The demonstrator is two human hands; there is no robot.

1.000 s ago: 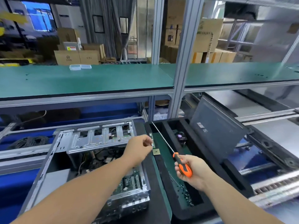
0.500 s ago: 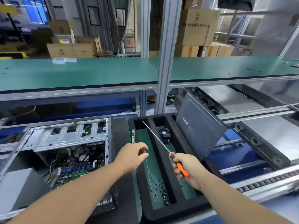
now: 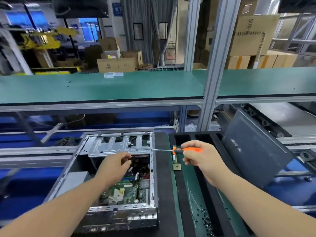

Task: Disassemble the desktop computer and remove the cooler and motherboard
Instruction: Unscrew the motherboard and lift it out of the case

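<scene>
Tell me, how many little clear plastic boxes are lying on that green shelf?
2. They lie side by side on the green shelf, near its far edge: the left box and the right box. None seems hidden.

Blue bench carries computer case, foam tray.

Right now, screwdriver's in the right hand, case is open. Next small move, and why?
Probably tip the screwdriver down into the open case toward the motherboard. The right hand holds it level, shaft over the drive cage, while the left hand hangs over the cables inside, and the board still sits in the chassis.
</scene>
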